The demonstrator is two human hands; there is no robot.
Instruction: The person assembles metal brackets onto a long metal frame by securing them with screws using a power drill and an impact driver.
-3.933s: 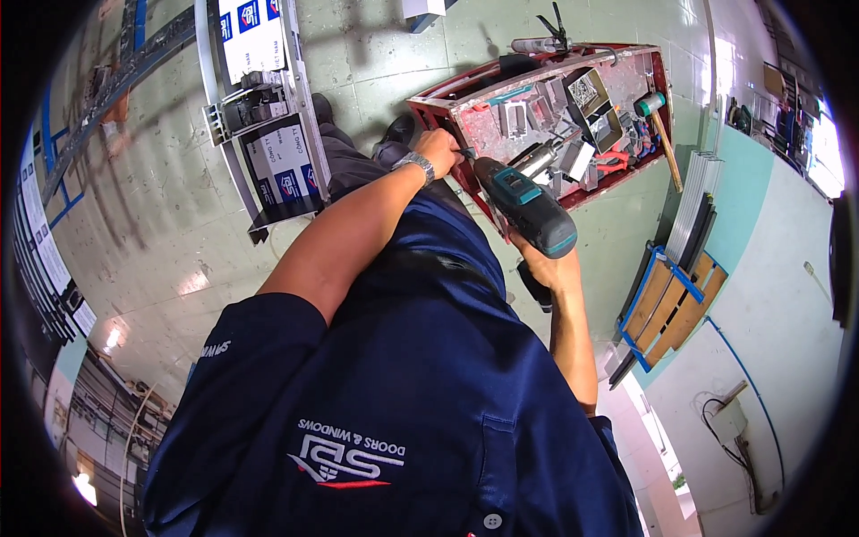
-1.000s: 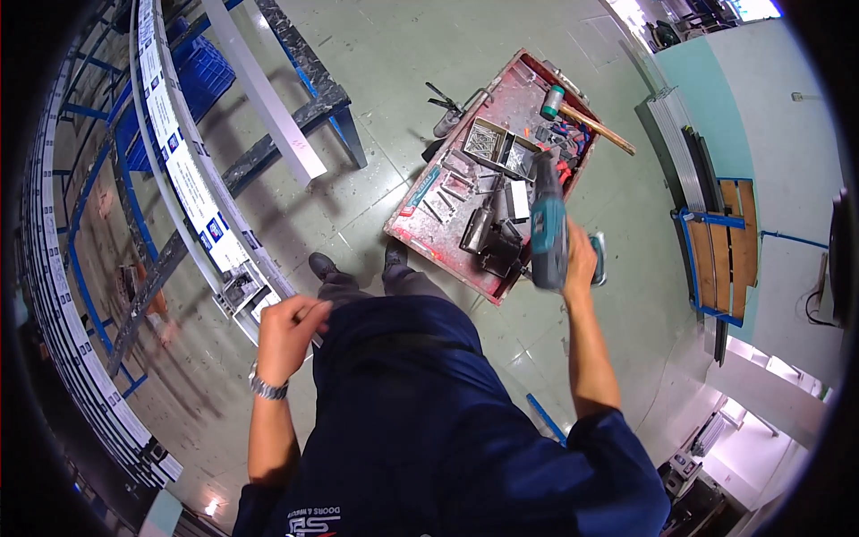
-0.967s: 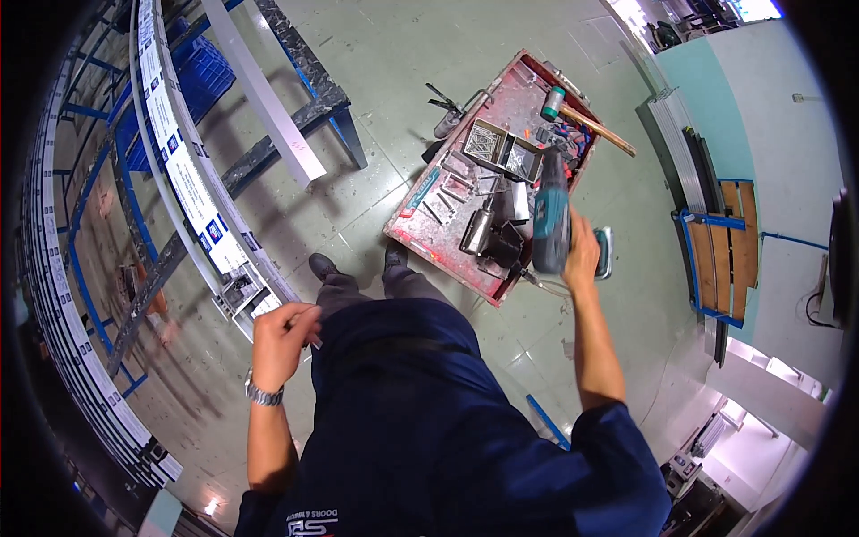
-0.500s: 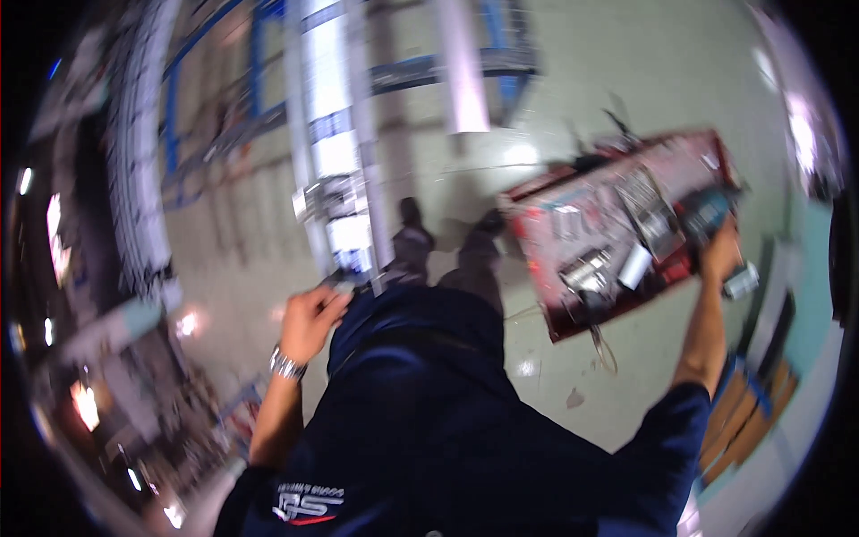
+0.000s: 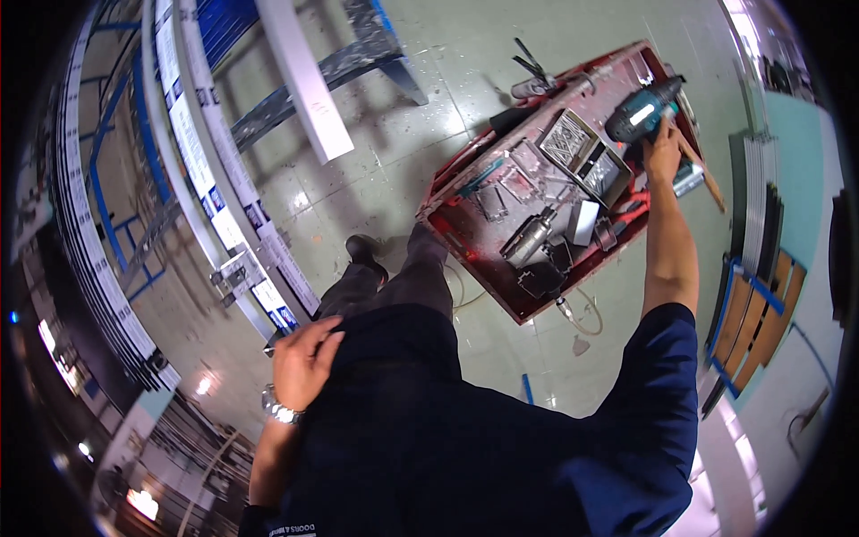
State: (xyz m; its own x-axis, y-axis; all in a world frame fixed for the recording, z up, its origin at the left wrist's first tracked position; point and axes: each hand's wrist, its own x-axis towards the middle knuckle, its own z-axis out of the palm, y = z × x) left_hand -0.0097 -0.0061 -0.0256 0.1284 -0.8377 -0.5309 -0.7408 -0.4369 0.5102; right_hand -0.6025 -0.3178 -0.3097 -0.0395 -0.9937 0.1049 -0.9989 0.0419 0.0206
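On the right, my right hand point(image 5: 663, 154) is closed round the grip of a teal and black cordless drill point(image 5: 640, 112), over the far right corner of a red tool cart point(image 5: 522, 309). The drill's body points away to the upper right. My left hand point(image 5: 304, 358) is at my left side, by the near end of a long aluminium profile point(image 5: 201, 157) with printed film. Its fingers are loosely bent and apart, with nothing visible in them. A metal bracket or clamp point(image 5: 237, 279) sits across the profile close by.
The cart's top carries a box of screws point(image 5: 569, 140), a silver air tool point(image 5: 530, 234) and a small white box point(image 5: 583, 223). A white profile point(image 5: 309, 89) lies across a blue trestle point(image 5: 358, 63) ahead. More long profiles point(image 5: 98, 268) are at the left. Wooden boards point(image 5: 756, 331) stand at the right.
My view has turned and cleared of blur, so the cart appears higher and the profiles farther left. My right hand still grips the drill. My left fingers have loosened beside the profile's end.
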